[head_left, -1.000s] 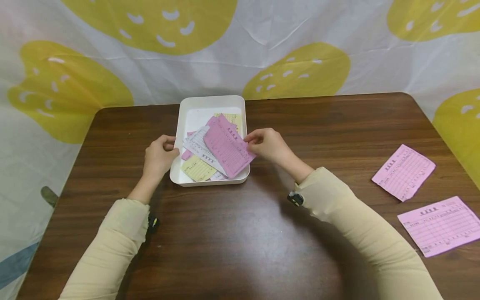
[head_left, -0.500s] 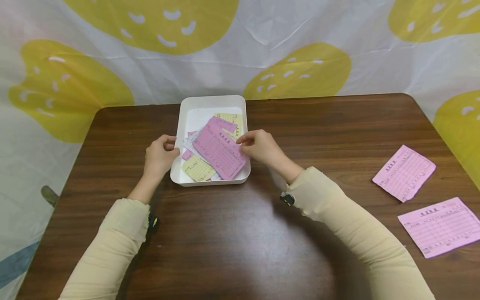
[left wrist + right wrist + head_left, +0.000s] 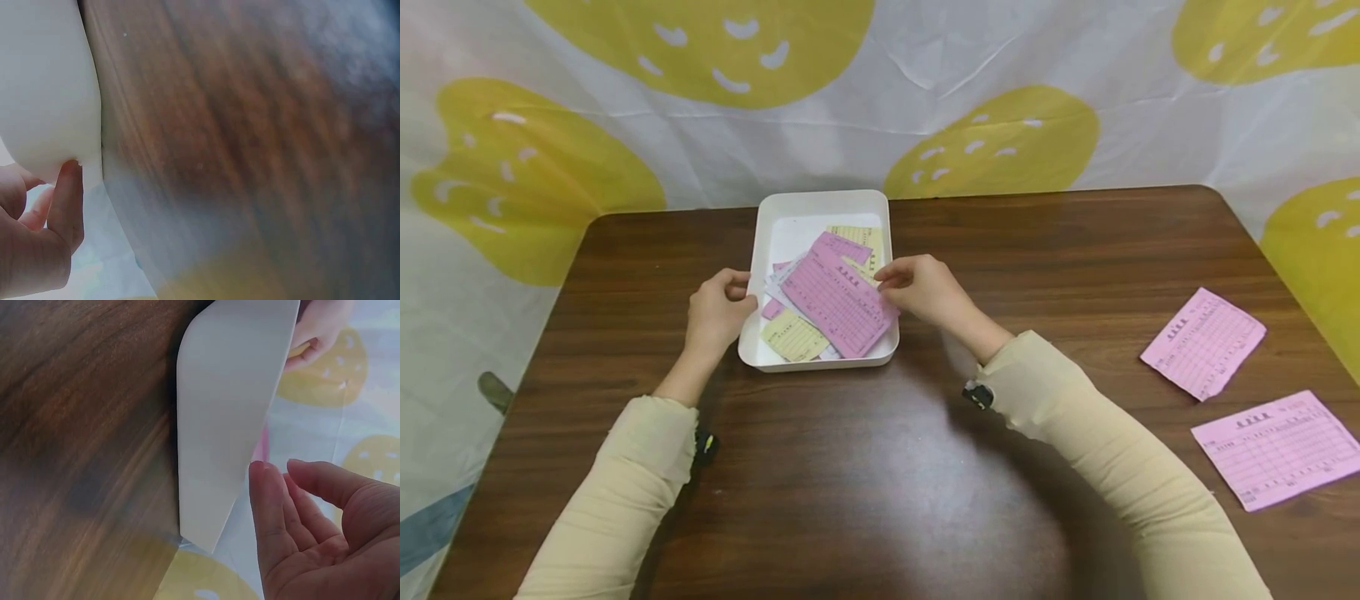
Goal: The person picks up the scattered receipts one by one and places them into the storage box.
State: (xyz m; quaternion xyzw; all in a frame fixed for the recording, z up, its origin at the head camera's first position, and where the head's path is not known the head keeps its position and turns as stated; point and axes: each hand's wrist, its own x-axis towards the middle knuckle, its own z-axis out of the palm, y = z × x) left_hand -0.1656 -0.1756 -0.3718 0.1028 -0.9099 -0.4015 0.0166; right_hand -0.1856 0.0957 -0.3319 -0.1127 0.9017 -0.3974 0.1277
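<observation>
A white plastic tray (image 3: 775, 218) holds a loose pile of pink, white and yellow paper slips. On top lies a pink printed slip (image 3: 831, 300), slanting toward the tray's right rim. My left hand (image 3: 717, 310) holds the tray's left rim with its thumb and fingertips, as the left wrist view shows against the outer wall. At the right rim is my right hand (image 3: 931, 290), fingertips beside the top pink slip's edge. In the right wrist view, the thumb and forefinger of this hand (image 3: 319, 531) stand apart, with only a bit of pink paper showing past the rim.
Two more pink slips lie on the brown wooden table (image 3: 1045, 250) at the right: a torn-edged slip (image 3: 1204, 343) and, nearer the front, a wider slip (image 3: 1277, 450). A white curtain with yellow shapes (image 3: 1000, 146) hangs behind the table.
The top pink slip has shifted left and turned flatter onto the pile, covering more of the white slip. My right hand moved slightly left with it, then stayed. My left hand kept its place.
</observation>
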